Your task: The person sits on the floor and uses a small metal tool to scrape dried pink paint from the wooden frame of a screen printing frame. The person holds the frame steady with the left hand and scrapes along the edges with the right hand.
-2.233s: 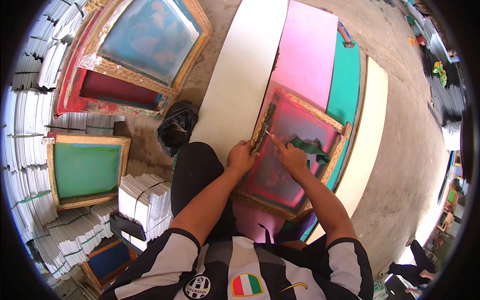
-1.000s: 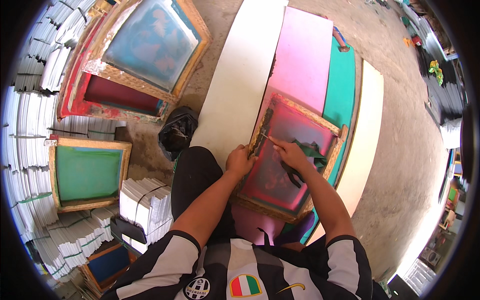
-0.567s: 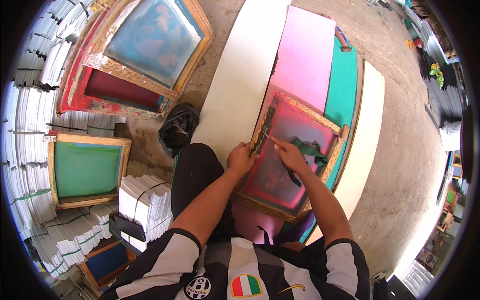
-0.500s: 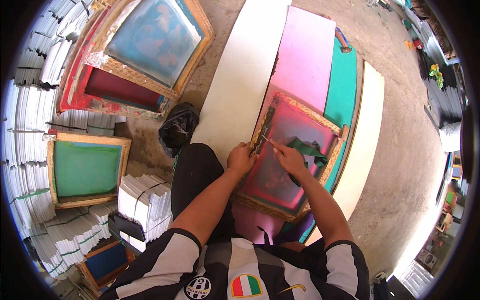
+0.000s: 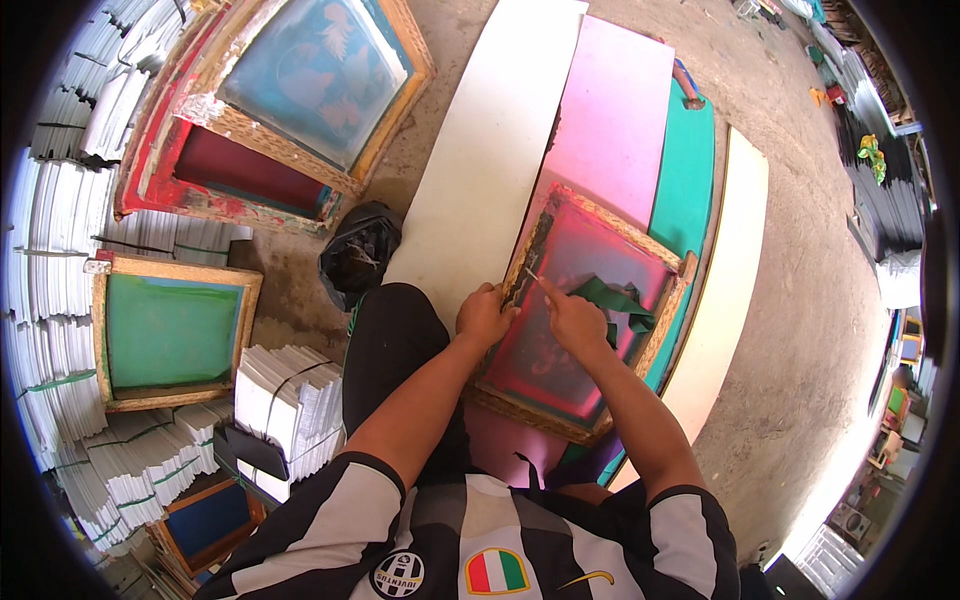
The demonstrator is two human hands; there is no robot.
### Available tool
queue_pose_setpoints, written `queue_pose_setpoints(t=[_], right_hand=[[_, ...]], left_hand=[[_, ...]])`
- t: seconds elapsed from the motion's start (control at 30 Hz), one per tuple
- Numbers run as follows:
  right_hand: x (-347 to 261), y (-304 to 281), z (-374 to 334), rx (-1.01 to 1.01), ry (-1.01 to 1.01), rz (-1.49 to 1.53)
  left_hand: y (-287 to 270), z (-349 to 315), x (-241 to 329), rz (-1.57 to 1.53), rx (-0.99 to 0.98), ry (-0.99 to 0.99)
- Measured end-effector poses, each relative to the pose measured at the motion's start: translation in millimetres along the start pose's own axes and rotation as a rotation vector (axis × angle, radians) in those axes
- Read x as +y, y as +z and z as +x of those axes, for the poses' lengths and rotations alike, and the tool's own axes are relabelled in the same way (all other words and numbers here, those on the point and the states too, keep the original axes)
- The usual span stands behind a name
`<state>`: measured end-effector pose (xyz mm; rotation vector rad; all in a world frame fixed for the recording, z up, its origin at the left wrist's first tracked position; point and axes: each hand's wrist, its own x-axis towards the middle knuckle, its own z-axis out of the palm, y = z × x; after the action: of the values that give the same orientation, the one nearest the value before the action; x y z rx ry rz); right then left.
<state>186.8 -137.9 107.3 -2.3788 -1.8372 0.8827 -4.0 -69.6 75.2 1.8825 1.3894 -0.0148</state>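
A wooden silk-screen frame [image 5: 610, 215] with pink-stained mesh lies at a slant over the pink and green boards in front of me. My left hand [image 5: 485, 315] is closed on the left rail of the frame, fingers curled around its edge. Over the mesh, my right hand [image 5: 578, 322] pinches a thin, pointed tool [image 5: 537, 276]. Its tip is at the dark strip along the inner side of that left rail; the fist hides the rest, so its exact kind cannot be told. A crumpled dark green strip of cloth [image 5: 612, 298] rests on the mesh beside my right hand.
Long boards, white [image 5: 480, 130], pink [image 5: 615, 90], green [image 5: 685, 170] and cream [image 5: 735, 230], run away from me. A black plastic bag [image 5: 358, 252] sits left of my knee. More screen frames [image 5: 178, 402] and tied paper stacks [image 5: 285, 400] crowd the left.
My right hand and the tool have shifted very slightly along the left rail. My left hand keeps its grip, and the frame and green cloth lie as before.
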Motion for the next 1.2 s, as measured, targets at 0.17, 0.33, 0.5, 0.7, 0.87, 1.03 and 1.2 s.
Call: queue_pose_setpoints(t=[0.17, 0.33, 0.5, 0.7, 0.87, 1.03, 1.2], right_hand=[[-9.4, -5.4, 0.7, -0.036, 0.008, -0.041], [-47.0, -26.2, 1.3, -0.206, 0.116, -0.099], [-42.7, -3.1, -0.9, -0.11, 0.129, -0.023], [-19.5, -3.6, -1.9, -0.147, 0.07, -0.041], [-4.8, 9.6, 3.4, -0.125, 0.038, 0.115], [-8.5, 15.3, 3.0, -0.1, 0.087, 0.208], [-2.6, 14.8, 3.2, -0.043, 0.023, 0.102]], left_hand=[[-1.8, -0.8, 1.1, -0.006, 0.01, 0.003], [4.8, 0.1, -4.9, 0.027, 0.035, 0.013], [8.4, 0.7, -3.8, 0.011, 0.05, 0.03], [5.7, 0.8, -3.6, 0.02, 0.032, 0.035], [9.1, 1.9, -7.0, 0.038, 0.038, 0.032], [2.2, 1.7, -3.7, 0.049, 0.012, 0.012], [4.4, -0.2, -5.9, 0.037, 0.035, 0.04]])
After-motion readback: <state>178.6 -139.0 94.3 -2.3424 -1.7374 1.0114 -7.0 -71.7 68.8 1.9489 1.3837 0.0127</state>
